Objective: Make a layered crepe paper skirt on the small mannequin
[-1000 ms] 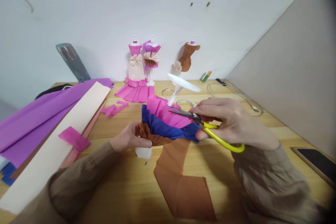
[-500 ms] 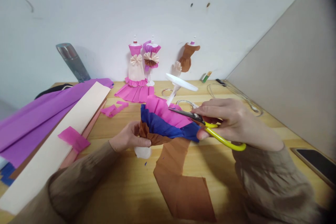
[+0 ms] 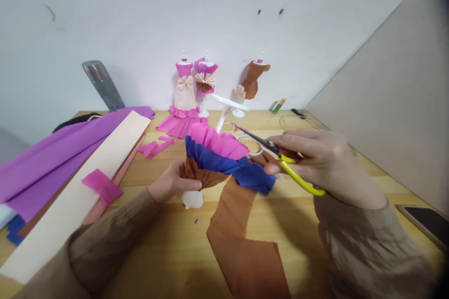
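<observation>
My left hand is closed on a small dress form, its thumb pressing the brown crepe paper near the top. A blue ruffle and a pink ruffle wrap the form beyond the brown. The form is tilted, its white round stand pointing away from me and its white upper end below my left hand. My right hand grips yellow-handled scissors, the blades pointing left above the ruffles. Loose blue paper hangs out toward the right thumb; I cannot tell whether they touch.
A brown paper strip lies in front. Purple paper, a cream sheet and pink scraps lie left. Dressed forms and a brown-clad one stand behind. A phone lies right, a bottle back left.
My left hand has turned the dress form, so its stand has swung left. The scissors have come away from the pink ruffle, and the blue paper spreads further right.
</observation>
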A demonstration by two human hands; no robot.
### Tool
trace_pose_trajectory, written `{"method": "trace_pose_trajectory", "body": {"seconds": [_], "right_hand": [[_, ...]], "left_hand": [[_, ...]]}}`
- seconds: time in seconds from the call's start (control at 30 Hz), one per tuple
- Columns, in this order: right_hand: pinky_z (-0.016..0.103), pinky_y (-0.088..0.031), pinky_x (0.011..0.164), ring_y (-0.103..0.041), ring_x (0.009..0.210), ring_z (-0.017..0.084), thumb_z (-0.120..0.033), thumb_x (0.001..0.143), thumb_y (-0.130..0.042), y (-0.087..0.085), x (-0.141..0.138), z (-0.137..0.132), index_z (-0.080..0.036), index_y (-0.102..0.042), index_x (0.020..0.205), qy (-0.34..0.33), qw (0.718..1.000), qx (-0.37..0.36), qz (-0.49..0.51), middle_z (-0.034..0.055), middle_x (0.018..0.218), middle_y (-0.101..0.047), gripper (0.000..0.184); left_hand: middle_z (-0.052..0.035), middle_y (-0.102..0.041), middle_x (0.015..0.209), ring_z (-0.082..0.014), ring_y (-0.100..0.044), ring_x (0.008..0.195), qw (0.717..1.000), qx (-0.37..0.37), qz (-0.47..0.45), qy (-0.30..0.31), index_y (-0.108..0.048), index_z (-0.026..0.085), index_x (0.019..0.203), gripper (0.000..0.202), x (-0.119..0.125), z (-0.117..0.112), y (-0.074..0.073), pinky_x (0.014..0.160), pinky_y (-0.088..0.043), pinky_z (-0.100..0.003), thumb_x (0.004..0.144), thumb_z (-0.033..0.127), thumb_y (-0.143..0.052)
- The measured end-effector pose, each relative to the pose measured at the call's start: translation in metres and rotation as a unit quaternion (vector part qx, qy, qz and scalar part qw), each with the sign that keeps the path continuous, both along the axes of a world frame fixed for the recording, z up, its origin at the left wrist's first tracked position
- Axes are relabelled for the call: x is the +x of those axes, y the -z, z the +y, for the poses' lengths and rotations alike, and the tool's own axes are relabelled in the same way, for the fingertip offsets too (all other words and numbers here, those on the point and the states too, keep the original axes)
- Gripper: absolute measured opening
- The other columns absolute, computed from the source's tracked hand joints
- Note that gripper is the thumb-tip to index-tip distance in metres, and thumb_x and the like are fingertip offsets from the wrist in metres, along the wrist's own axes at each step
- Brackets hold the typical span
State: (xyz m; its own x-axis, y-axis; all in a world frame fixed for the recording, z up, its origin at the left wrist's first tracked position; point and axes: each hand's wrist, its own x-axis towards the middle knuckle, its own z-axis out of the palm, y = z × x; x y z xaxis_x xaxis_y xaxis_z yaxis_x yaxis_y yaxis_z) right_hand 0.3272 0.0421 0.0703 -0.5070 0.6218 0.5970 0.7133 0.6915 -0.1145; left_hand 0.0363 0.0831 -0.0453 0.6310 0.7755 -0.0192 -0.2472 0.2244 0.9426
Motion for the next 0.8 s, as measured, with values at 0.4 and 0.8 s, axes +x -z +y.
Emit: {"method": "trace_pose_trajectory", "body": {"seconds": [0.4,0.8], "right_hand": [[0.028,-0.036,0.054,-0.053,0.055,0.014,-0.051,0.095,-0.056,0.015,-0.008,0.005,-0.018,-0.068,0.083,-0.108,0.969,-0.193,-0.110,0.0025,0.065,-0.060,0.037],[0.025,-0.027,0.053,-0.048,0.053,0.012,-0.023,0.075,-0.080,0.027,-0.040,0.001,-0.019,-0.058,0.062,-0.051,0.918,-0.332,-0.209,-0.0028,0.058,-0.060,0.025]], "left_hand": [[-0.0065,-0.070,0.069,-0.0194,-0.067,0.058,0.991,-0.100,-0.022,-0.086,-0.067,0.012,0.086,0.052,-0.002,0.000,-0.014,0.051,-0.053,-0.028,0.052,0.043,-0.090],[-0.0086,-0.072,0.075,-0.0199,-0.066,0.064,0.983,-0.002,-0.010,-0.182,-0.073,0.010,0.086,0.050,0.000,0.007,0.000,0.058,-0.049,-0.028,0.051,0.040,-0.092]]}}
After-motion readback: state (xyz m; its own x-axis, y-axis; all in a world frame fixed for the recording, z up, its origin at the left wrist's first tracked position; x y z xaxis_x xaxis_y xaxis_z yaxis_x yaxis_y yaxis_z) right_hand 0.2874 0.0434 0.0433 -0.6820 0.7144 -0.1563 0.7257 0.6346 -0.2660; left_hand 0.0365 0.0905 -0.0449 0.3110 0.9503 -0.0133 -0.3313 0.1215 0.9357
